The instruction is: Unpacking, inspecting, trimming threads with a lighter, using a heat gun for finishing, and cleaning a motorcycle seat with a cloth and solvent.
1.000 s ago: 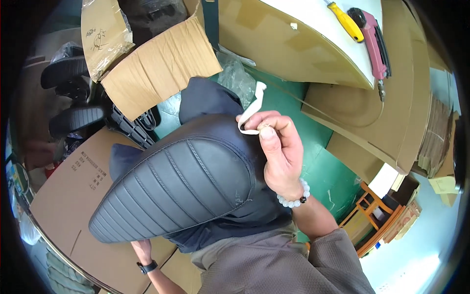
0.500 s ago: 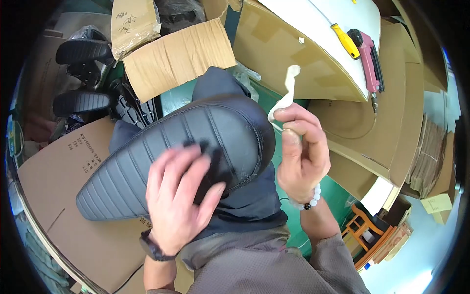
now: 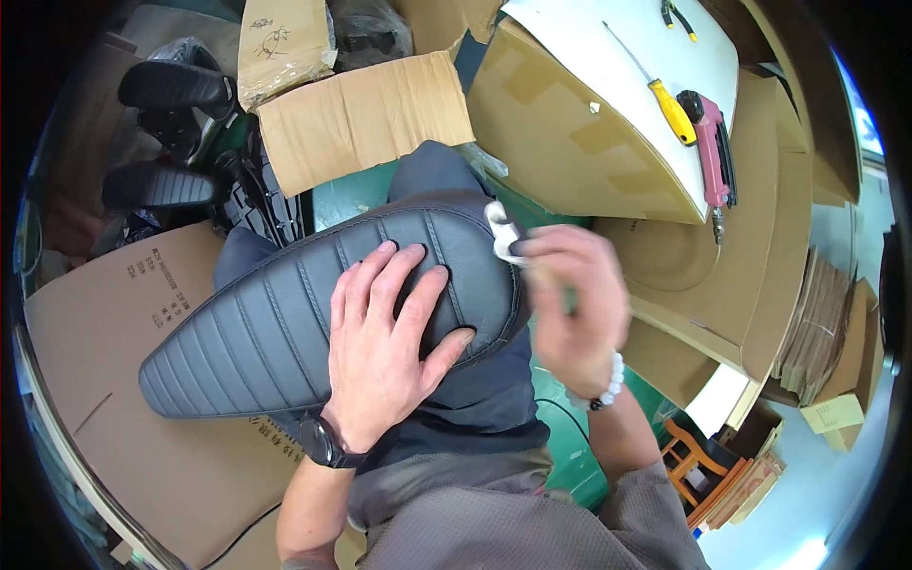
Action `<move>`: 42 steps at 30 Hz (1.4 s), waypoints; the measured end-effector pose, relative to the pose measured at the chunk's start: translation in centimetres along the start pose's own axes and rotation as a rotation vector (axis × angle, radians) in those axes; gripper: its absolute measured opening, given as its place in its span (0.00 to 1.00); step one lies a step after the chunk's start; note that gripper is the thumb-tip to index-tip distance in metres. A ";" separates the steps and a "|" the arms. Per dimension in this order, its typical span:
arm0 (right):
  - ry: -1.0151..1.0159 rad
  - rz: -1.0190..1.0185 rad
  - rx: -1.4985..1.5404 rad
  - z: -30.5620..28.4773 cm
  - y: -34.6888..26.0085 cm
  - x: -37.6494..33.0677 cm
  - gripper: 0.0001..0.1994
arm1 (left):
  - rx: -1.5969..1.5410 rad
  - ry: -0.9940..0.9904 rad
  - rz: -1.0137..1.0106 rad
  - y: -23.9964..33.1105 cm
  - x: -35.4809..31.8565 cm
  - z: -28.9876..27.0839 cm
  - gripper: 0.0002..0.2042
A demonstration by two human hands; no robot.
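Black ribbed seat [image 3: 285, 323] lies across the person's lap, above a flat cardboard sheet [image 3: 104, 380]. Left hand [image 3: 385, 351] presses flat on it, fingers spread apart. Right hand [image 3: 575, 309], blurred, seems to pinch a small white cloth [image 3: 502, 233] against the seat's edge. A yellow screwdriver [image 3: 665, 100] lies on the white tabletop [image 3: 617, 47].

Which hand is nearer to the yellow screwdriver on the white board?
The right hand. It holds a white rag at the seat's edge, below the yellow screwdriver. The left hand lies flat on the black seat, farther away.
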State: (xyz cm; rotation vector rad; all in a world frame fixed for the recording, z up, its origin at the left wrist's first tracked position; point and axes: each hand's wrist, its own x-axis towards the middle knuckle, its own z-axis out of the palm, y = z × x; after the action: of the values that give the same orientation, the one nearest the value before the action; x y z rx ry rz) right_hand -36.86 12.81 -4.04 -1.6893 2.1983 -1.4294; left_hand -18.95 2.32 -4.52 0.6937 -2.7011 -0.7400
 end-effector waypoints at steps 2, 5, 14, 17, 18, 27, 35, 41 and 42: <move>0.163 -0.039 -0.082 -0.7 -0.2 0.5 0.10 | 0.003 0.003 -0.003 -0.1 0.3 -0.1 0.30; -0.215 -0.098 -0.086 1.1 0.4 -0.3 0.11 | 0.003 0.003 -0.008 -0.2 0.2 0.1 0.29; -0.034 0.043 0.039 -0.3 -0.9 -1.0 0.11 | -0.042 0.007 -0.002 0.0 0.4 -0.3 0.28; -0.057 -0.079 -0.087 -2.0 -2.1 -1.1 0.12 | -0.042 0.000 -0.003 0.1 0.0 -0.3 0.27; -0.278 -0.111 -0.153 -2.0 -2.7 -1.6 0.12 | -0.044 0.006 0.000 0.0 0.1 -0.1 0.26; -0.404 -0.197 -0.173 0.0 -2.8 -4.4 0.14 | -0.073 0.055 0.007 -0.2 0.2 0.2 0.24; -0.355 -0.193 -0.196 -0.5 -2.8 -5.0 0.14 | -0.060 0.045 0.007 -0.1 0.1 -0.1 0.24; -0.344 -0.179 -0.192 -1.0 -3.1 -5.6 0.16 | -0.050 0.049 0.005 -0.2 0.0 0.1 0.24; -0.289 -0.166 -0.152 -1.4 -2.9 -5.7 0.15 | -0.044 0.059 -0.001 -0.3 -0.2 0.2 0.23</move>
State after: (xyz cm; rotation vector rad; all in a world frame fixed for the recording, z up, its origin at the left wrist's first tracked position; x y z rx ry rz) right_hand -33.07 18.08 -4.09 -2.0225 2.0953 -0.9856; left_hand -18.79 2.30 -4.86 0.6958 -2.6235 -0.7652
